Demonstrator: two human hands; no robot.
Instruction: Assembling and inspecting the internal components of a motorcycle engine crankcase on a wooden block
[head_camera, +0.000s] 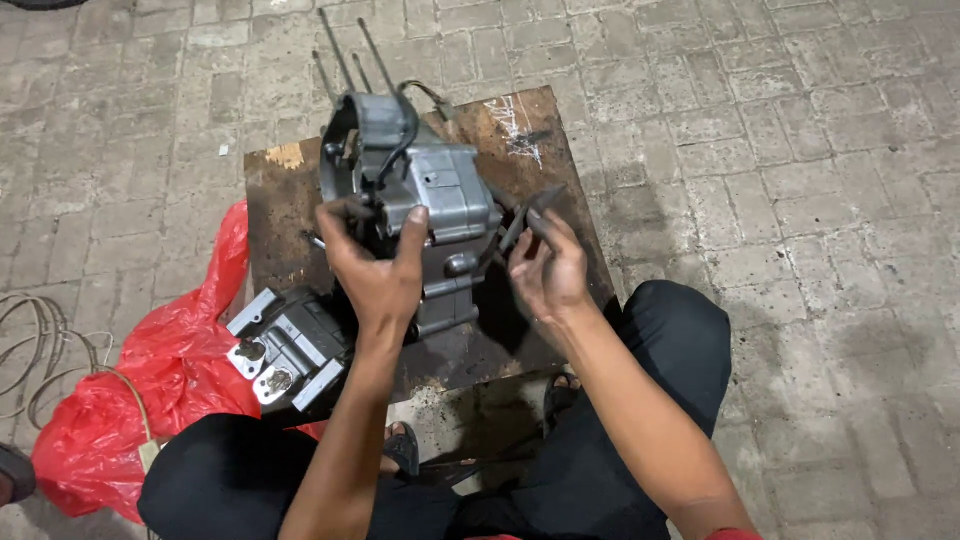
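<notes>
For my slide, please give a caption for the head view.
Left hand steadies grey metal engine casing on worn wooden board; right hand holds dark tool.

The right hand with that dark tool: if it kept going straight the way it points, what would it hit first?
Probably the grey engine crankcase: the right hand aims its dark tool up and left at the casing's side, though depth is hard to judge.

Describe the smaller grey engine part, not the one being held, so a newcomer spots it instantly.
Start at the dark, rusty board lying on the brick paving. At its near-left corner, next to the red plastic bag, sits the finned cylinder block, below the left hand. Unlike the big grey engine case gripped above, it is small, boxy, untouched, with shiny metal tabs on its near face.
</notes>
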